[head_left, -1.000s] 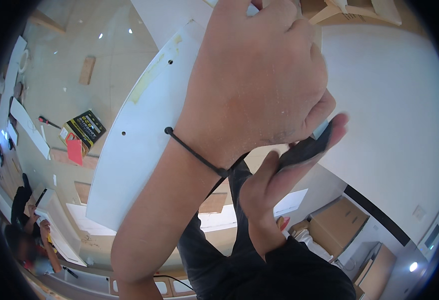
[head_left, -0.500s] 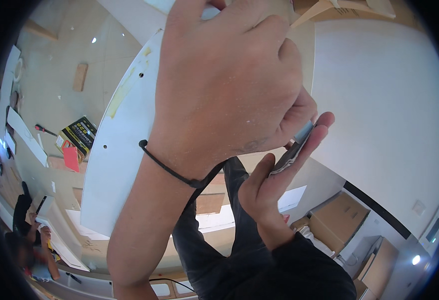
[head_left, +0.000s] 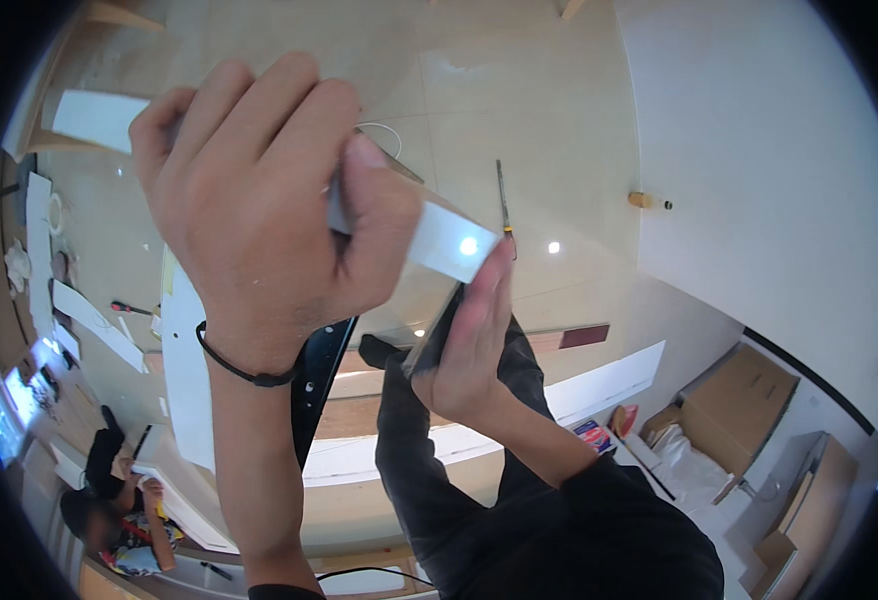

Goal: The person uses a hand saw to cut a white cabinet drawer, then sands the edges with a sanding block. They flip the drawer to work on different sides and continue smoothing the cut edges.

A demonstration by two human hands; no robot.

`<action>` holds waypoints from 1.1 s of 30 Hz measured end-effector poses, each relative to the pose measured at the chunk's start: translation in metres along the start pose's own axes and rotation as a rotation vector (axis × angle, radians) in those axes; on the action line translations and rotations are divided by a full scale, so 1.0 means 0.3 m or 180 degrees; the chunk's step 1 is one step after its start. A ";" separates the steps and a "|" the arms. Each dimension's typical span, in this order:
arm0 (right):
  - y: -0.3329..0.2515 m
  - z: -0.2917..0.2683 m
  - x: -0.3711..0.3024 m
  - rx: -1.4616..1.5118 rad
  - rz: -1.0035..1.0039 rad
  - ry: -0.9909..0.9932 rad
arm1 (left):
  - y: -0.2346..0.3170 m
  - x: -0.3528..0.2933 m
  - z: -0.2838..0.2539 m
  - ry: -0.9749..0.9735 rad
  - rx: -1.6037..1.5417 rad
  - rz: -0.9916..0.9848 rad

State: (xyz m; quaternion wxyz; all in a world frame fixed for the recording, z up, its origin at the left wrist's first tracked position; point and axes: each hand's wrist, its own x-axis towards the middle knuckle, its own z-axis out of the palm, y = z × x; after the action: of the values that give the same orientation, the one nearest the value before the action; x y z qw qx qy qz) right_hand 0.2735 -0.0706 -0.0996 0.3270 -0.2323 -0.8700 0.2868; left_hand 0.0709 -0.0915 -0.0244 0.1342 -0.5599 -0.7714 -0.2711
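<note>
My left hand (head_left: 249, 210), with a thin black band at the wrist, is closed around a white strip (head_left: 454, 243). One end of the strip shows past the thumb, and a white length also shows beyond the knuckles. My right hand (head_left: 471, 345) has its fingers straight and pressed together along a flat dark grey piece (head_left: 434, 335), whose kind I cannot make out. Its fingertips are by the strip's near end; whether they touch it is unclear. Under my left wrist lies a white curved panel (head_left: 187, 385), next to a black edge piece with holes (head_left: 321, 385).
On the tiled floor lie a long thin tool (head_left: 504, 195), a screwdriver (head_left: 131, 308) and white offcuts (head_left: 99, 322). A white wall (head_left: 759, 170) rises at right, with a cardboard box (head_left: 729, 410) below. Another person (head_left: 124, 510) is at lower left.
Both hands have moved left, the left one also nearer me. The white strip now shows clearly between them. My view has shifted, showing more floor ahead and less of the curved panel.
</note>
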 end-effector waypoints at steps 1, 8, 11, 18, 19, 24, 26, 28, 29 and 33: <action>-0.008 -0.010 -0.029 0.0140 0.0115 0.0073 | -0.002 0.005 -0.004 -0.0028 -0.0015 0.0019; 0.096 -0.032 -0.078 0.1464 0.0585 0.0747 | 0.055 0.005 -0.006 -0.0488 -0.0057 0.0689; 0.091 -0.019 -0.065 0.1370 0.0123 0.0463 | 0.078 -0.002 -0.004 -0.0544 0.0095 0.0671; 0.020 0.039 -0.029 0.1232 -0.0057 0.0399 | 0.056 0.018 0.003 -0.0082 -0.0672 0.0363; 0.014 0.051 -0.016 0.1156 -0.0076 0.0454 | 0.066 0.008 -0.006 -0.0353 -0.0280 0.0113; 0.010 0.130 0.068 0.1005 -0.0408 0.1542 | 0.032 -0.010 -0.004 -0.0107 0.0091 -0.0099; 0.029 0.141 0.093 0.0715 -0.0480 0.1685 | 0.001 -0.020 0.005 0.0196 0.0133 -0.0319; 0.050 0.151 0.115 0.0499 -0.0639 0.1426 | -0.027 -0.032 0.011 0.0488 0.0247 -0.0793; 0.063 0.155 0.127 0.0335 -0.0714 0.1229 | -0.043 -0.034 0.012 0.0636 0.0264 -0.0963; 0.108 0.174 0.165 0.0499 -0.0973 0.1520 | -0.073 -0.044 0.018 0.0999 -0.0418 -0.1997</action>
State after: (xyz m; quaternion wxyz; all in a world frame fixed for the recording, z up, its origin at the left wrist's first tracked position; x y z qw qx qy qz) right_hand 0.2103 -0.0360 -0.1316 0.5789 -0.1335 -0.7685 0.2378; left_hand 0.0555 -0.1037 -0.0414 0.1249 -0.2548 -0.8567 -0.4308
